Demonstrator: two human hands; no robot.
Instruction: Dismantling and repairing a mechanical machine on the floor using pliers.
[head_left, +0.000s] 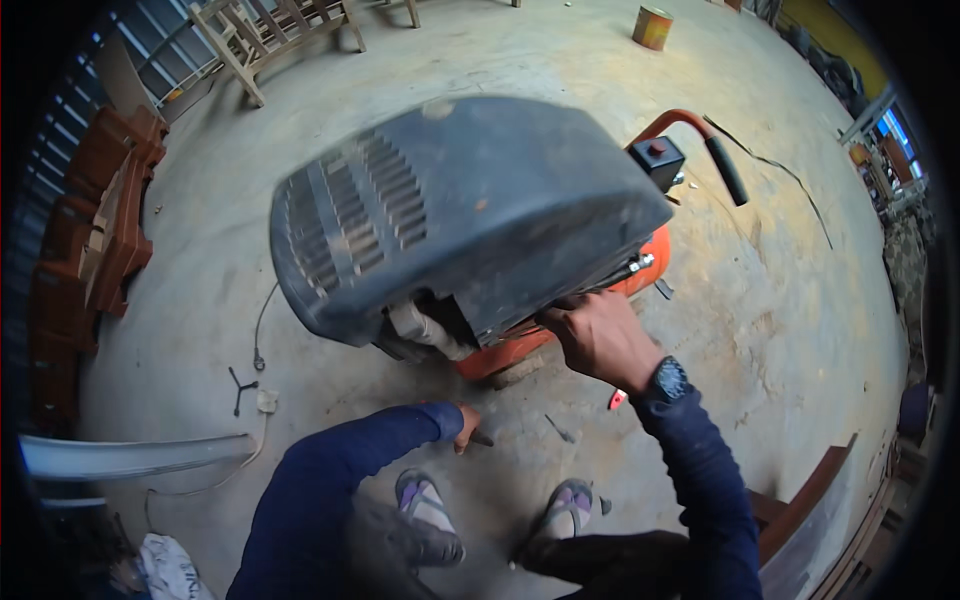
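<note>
A large compressor-like machine stands before me, with a dark vented cover [510, 170] over an orange body [500, 360] and an orange handle with a black grip [725, 168]. My right hand [600, 335], wearing a watch, is at the cover's lower edge, fingers curled and their tips hidden under it. My left hand [465, 428] is low above the floor below the machine, closed around a dark object [481, 438] that is too small to make out clearly.
A cross-shaped wrench [240, 388], a small tool [560, 428] and cables lie on the concrete floor [800, 330]. Reddish-brown wooden pieces [110, 220] line the left side, near a metal strip [130, 455]. A wooden frame [240, 50] and a tin [651, 28] stand behind.
</note>
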